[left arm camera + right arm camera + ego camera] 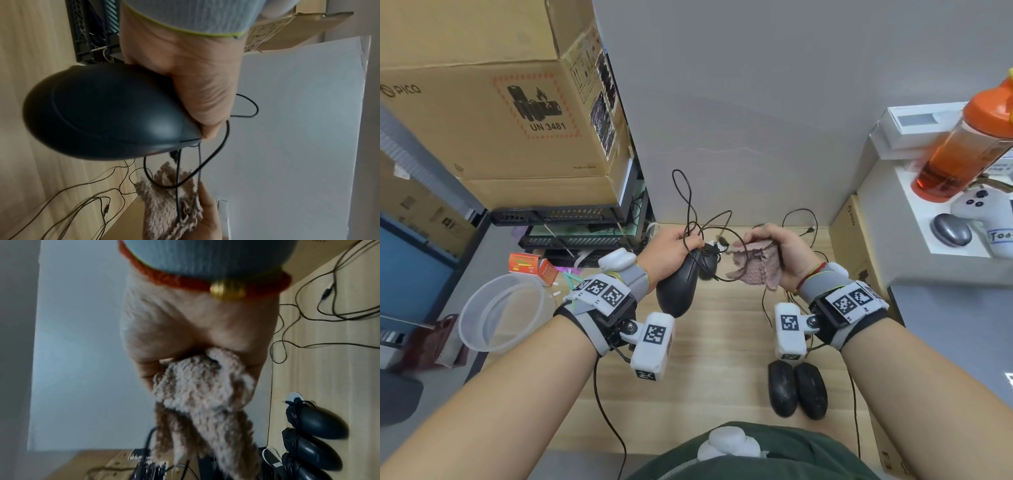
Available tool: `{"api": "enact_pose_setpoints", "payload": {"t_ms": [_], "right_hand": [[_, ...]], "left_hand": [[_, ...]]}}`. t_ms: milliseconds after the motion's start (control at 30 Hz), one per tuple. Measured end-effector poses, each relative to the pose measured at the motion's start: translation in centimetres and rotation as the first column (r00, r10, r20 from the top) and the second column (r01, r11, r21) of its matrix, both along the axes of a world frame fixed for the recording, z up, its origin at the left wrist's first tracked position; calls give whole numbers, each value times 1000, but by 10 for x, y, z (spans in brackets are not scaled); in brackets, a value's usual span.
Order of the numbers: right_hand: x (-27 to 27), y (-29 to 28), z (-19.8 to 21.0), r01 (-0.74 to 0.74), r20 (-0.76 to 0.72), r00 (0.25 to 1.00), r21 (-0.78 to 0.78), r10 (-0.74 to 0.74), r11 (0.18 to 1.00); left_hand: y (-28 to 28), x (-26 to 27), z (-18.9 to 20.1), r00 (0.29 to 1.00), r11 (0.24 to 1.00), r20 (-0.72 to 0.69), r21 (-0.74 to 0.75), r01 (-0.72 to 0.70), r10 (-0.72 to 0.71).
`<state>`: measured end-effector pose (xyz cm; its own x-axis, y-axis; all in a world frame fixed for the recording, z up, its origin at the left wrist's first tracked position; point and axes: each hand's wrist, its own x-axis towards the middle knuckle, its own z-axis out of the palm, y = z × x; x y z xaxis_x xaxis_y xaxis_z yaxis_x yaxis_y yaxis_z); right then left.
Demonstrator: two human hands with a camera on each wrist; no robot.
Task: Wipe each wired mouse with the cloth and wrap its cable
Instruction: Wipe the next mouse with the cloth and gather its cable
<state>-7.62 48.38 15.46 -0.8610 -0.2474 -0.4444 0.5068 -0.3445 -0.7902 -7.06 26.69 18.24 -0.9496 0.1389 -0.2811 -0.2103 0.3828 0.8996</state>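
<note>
The left hand is holding a black mouse up in the air above the tabletop. Its fingers are curling around the front end of the mouse, and they are also pinching loops of the cable so the loops are not slipping away. The mouse is lying lengthwise from near to far. Its round back end is pointing toward the person, and its cable end is pointing away, toward the far wall. Holding it by the front is probably leaving the big rounded back free for wiping.

The right hand is curling around a fuzzy pinkish cloth, bunching it up just to the right of the mouse. The cloth is very near the cable end, but I cannot tell if it is touching the mouse. Some cable loops are hanging in front of the cloth.

Two more mice are lying side by side on the near right of the tabletop, with cables already wrapped around them. Loose wires are lying farther back.
</note>
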Motion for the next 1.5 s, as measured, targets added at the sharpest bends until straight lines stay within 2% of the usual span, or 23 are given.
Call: {"api": "enact_pose_setpoints", "payload": {"t_ms": [67, 133, 200, 267, 333, 400, 467, 533, 633, 800, 900, 1000, 1100, 1333, 1500], "right_hand": [[-4, -2, -1, 59, -59, 997, 156, -51, 986], [-5, -4, 2, 63, -99, 994, 262, -38, 963], [-1, -7, 11, -52, -122, 988, 297, 92, 954], [6, -11, 19, -219, -150, 944, 382, 294, 898], [11, -14, 22, -300, -115, 920, 407, 375, 863], [11, -14, 20, -241, -143, 938, 382, 315, 892], [6, -12, 15, -86, -185, 971, 333, 155, 939], [3, -11, 14, 77, -157, 987, 247, -38, 966], [-2, -10, 11, 227, -127, 969, 106, -213, 968], [-5, -28, 18, 278, -119, 953, -14, -278, 960], [-7, -37, 18, 306, -95, 945, -84, -313, 948], [-5, -37, 20, 278, -14, 959, -124, -282, 953], [-3, -35, 18, 276, 34, 961, -237, -276, 931], [8, -38, 12, 166, -70, 982, -94, -173, 982], [7, -36, 11, 229, -11, 972, -149, -233, 962]], "left_hand": [[-2, -2, -3, 1000, 999, -10, -25, 22, -22], [-2, -2, -3, 999, 999, -32, -38, 31, -33], [-1, -2, -2, 998, 999, -47, -31, 37, -38], [-2, -3, -1, 998, 1000, -52, -18, 24, -25], [-4, -3, -1, 998, 1000, -60, -18, 12, -13], [-6, -4, -3, 997, 999, -72, -42, -6, 3], [-9, -6, -7, 995, 995, -82, -76, -60, 54], [-10, -7, -8, 989, 986, -84, -104, -133, 125], [-8, -3, -4, 988, 984, -88, -117, -133, 123], [6, 13, 4, 992, 992, -59, -76, 104, -109], [12, 14, 0, 981, 980, -30, -48, 193, -194], [14, 13, -4, 975, 974, 25, -47, 221, -220], [15, 12, -6, 982, 982, 28, -38, 186, -185], [15, 13, -7, 986, 983, 27, -82, 164, -162], [19, 17, -3, 980, 983, 87, -26, 179, -176]]}}
